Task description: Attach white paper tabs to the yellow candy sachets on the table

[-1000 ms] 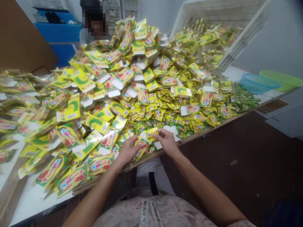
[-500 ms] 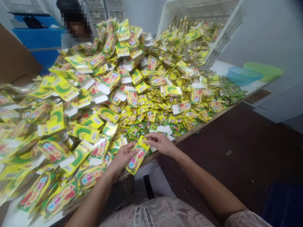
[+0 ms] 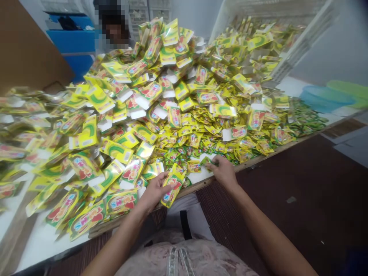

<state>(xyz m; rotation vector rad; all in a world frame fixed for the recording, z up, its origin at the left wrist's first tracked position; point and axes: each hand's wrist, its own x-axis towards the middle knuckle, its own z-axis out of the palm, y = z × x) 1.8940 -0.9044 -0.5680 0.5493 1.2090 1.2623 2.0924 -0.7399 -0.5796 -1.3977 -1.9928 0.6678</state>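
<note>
My left hand (image 3: 156, 189) grips a small yellow and green carton (image 3: 173, 186) with colourful lettering, tilted over the table's front edge. To its right, my right hand (image 3: 224, 170) has its thumb and fingers pinched on a small green sachet (image 3: 205, 161), just above a bare white patch of tabletop (image 3: 198, 177). A yellow sachet (image 3: 193, 166) lies between the two hands. Beyond them spreads a heap of small yellow and green sachets (image 3: 198, 140). More cartons of the same print (image 3: 119, 203) are piled to the left of my left hand, several with white end flaps standing out.
A tall mound of cartons (image 3: 151, 92) rises at the middle back. At the back right, a tipped white crate (image 3: 304, 40) holds more cartons. Blue (image 3: 324, 97) and green basins (image 3: 352, 92) stand at far right. A brown cardboard box (image 3: 28, 50) is at left, and a person (image 3: 112, 27) sits behind the mound.
My right hand has left the carton and moved right to the sachets, where it pinches a green one. My left hand still holds the carton. The view has shifted left.
</note>
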